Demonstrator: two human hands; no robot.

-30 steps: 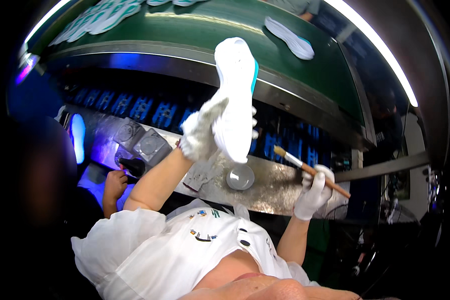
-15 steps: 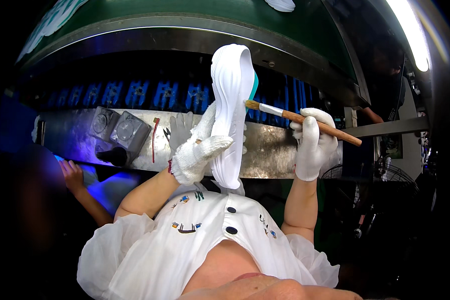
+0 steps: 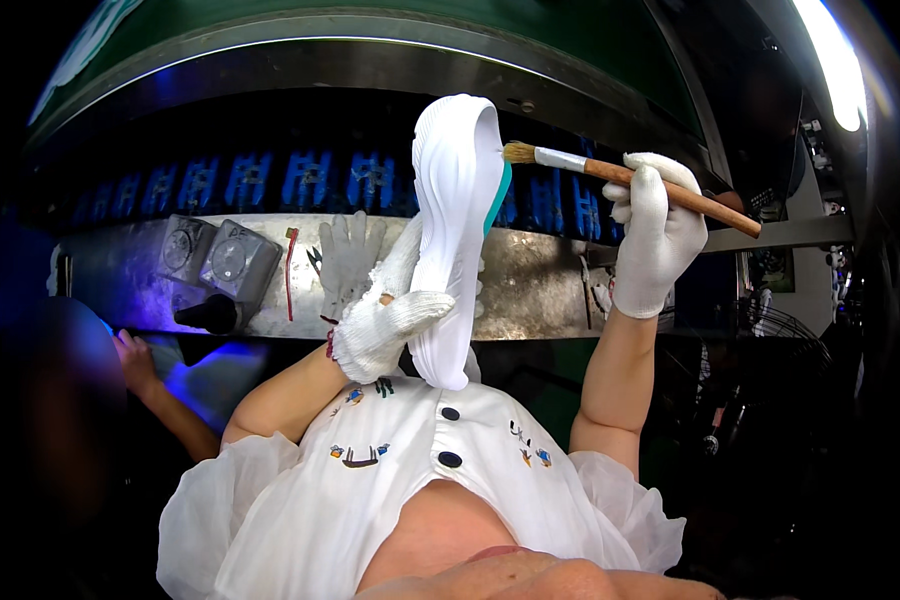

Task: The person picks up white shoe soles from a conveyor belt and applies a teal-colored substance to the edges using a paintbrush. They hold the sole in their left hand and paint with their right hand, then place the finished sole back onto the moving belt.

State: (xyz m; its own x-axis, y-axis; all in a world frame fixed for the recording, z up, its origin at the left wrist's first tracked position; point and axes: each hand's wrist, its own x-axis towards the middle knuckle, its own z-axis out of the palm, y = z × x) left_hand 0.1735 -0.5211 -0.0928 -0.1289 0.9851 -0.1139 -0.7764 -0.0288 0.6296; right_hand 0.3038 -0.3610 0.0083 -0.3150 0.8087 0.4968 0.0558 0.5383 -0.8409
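Observation:
A white shoe sole (image 3: 448,240) stands upright on its length in front of my chest, its rippled sidewall facing me and a teal part (image 3: 500,195) showing along the right edge. My gloved left hand (image 3: 388,318) is closed around its lower half, thumb across the near face and the other fingers mostly hidden behind. In my gloved right hand (image 3: 658,235) is a paintbrush (image 3: 660,188) with a wooden handle, pinched between thumb and fingers. The bristles touch or nearly touch the sole's right edge in its upper part.
Beneath my hands runs a metal ledge (image 3: 530,300). On it are two translucent containers (image 3: 238,258), a red toothbrush (image 3: 291,275) and a pale glove (image 3: 350,262). Blue fixtures (image 3: 305,180) line the dark gap beyond, before a green surface (image 3: 390,14). Another person's hand (image 3: 135,362) is at left.
My right hand and the paintbrush have moved up and to the right, the bristles now higher along the sole's edge. The sole has shifted slightly left and down, still in my left hand.

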